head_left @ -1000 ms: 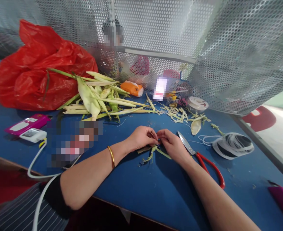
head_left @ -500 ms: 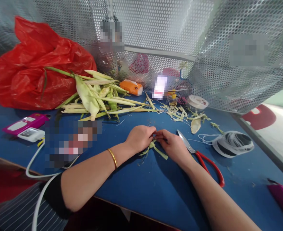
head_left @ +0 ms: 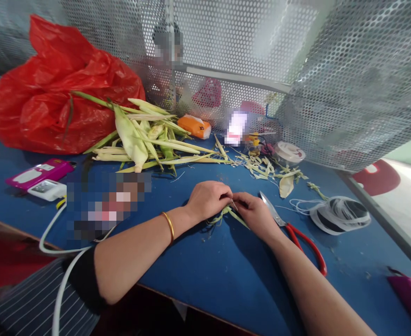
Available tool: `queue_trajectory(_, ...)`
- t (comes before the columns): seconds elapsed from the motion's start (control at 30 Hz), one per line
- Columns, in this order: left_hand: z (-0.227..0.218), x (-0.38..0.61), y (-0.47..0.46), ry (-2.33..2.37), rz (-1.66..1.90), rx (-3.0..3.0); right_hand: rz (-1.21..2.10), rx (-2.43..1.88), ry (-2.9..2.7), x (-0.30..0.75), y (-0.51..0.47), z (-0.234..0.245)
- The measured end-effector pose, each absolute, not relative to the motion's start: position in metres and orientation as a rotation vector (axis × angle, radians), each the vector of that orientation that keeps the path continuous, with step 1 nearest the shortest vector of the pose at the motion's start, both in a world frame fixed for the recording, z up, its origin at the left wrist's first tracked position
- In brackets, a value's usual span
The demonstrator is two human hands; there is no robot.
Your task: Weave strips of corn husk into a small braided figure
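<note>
Head view: the left hand (head_left: 208, 200) and right hand (head_left: 256, 212) meet fingertip to fingertip low over the blue desk (head_left: 226, 275). Both are pinched closed on a small bundle of green leaf strips (head_left: 219, 217), whose loose ends trail onto the desk beneath them. Red-handled scissors (head_left: 291, 229) lie just beside the right hand. A spool (head_left: 340, 213) sits farther right, and a leaf pile (head_left: 145, 140) and red bag (head_left: 58, 88) lie behind.

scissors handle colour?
Red, on the scissors lying beside the right hand; clear in the head view.
</note>
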State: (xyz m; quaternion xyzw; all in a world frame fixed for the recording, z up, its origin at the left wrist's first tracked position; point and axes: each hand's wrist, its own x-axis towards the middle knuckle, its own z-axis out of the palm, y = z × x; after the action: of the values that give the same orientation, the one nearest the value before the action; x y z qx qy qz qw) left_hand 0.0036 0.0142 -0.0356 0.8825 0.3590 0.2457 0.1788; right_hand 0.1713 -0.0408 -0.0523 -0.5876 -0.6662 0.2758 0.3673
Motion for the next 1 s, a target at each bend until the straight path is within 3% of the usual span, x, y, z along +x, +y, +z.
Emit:
queue_trajectory(0.27, -0.037, 0.0033, 0.0163, 0.982, 0.762, 2.415, 0.787, -1.631, -1.595, 0.1705, -0.0413, -0.0486)
queue_trajectory(0.43, -0.0351, 0.0039, 0.0148, 0.992, 0.756, 2.395, 0.922, -1.437, -1.521, 0.1684, -0.0397, -0.052)
queue_trajectory(1.0, -0.037, 0.0023, 0.0191, 1.016, 0.767, 2.275, 0.892, -1.497, -1.526, 0.1681, -0.0409, -0.0488)
